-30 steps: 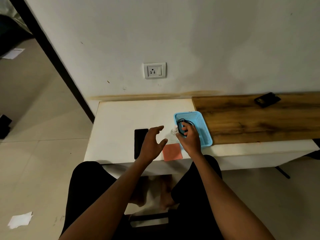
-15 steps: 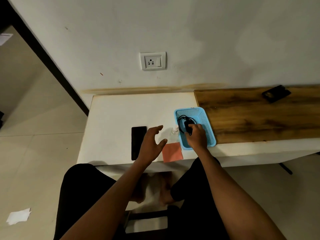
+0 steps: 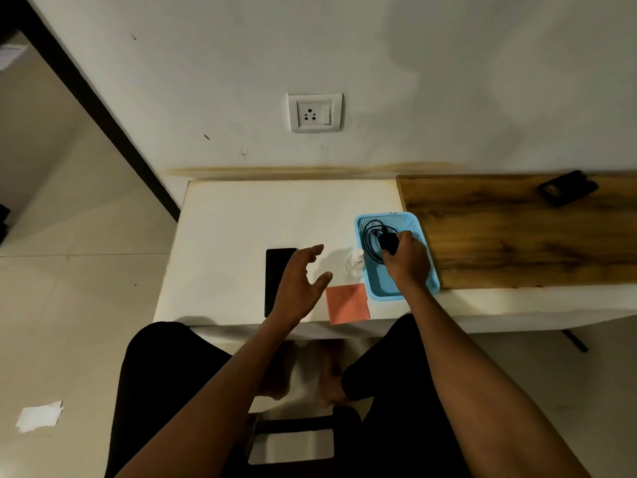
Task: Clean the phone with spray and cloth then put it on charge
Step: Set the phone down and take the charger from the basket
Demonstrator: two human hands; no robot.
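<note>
Right hand (image 3: 406, 262) reaches into the blue basket (image 3: 429, 270), fingers curled round the black charger (image 3: 388, 240) w/ its coiled cable. Left hand (image 3: 299, 282) hovers over the surface (image 3: 234, 215), fingers spread & relaxed, holding nothing (partly covering the phone (image 3: 275, 270), which lies flat). Spray (image 3: 355, 263) stands between the 2 hands, cloth (image 3: 347, 303) at the near edge.
</note>
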